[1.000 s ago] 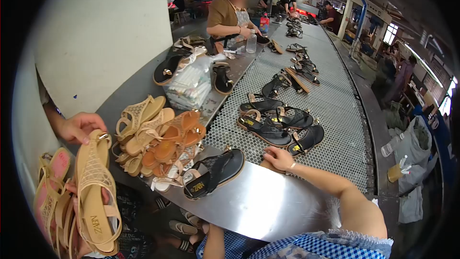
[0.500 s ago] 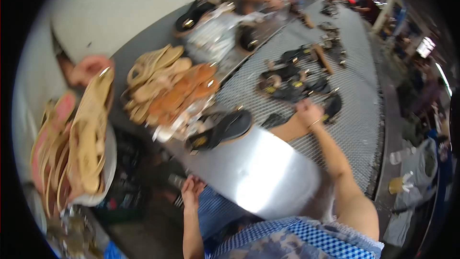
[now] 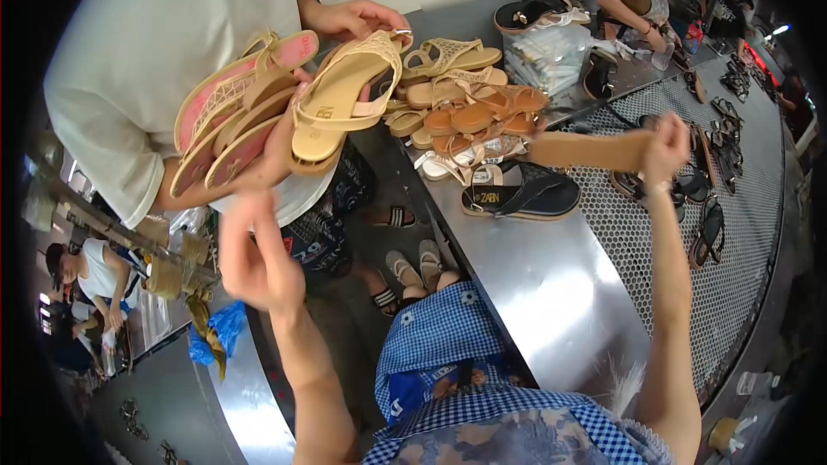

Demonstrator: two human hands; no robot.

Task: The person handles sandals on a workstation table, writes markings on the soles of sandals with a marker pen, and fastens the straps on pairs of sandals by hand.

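My right hand (image 3: 668,151) grips one end of a sandal (image 3: 593,151), its brown sole turned to view, above the bench edge. My left hand (image 3: 261,251), blurred, is raised empty with fingers partly spread, just below several pink-lined sandals (image 3: 245,116). A co-worker's hands hold those and a beige sandal (image 3: 340,103). On the bench lie a black sandal (image 3: 524,193) and a pile of beige and brown sandals (image 3: 474,112).
A person in a white shirt (image 3: 185,52) stands close at the left. Black sandals (image 3: 708,228) lie on the perforated conveyor (image 3: 732,293). A clear bag (image 3: 547,60) sits behind the pile. Blue plastic (image 3: 226,327) hangs at lower left.
The view has swung left. My left hand has risen from beside my lap toward the co-worker's sandals. My right hand has lifted the brown-soled sandal off the conveyor.
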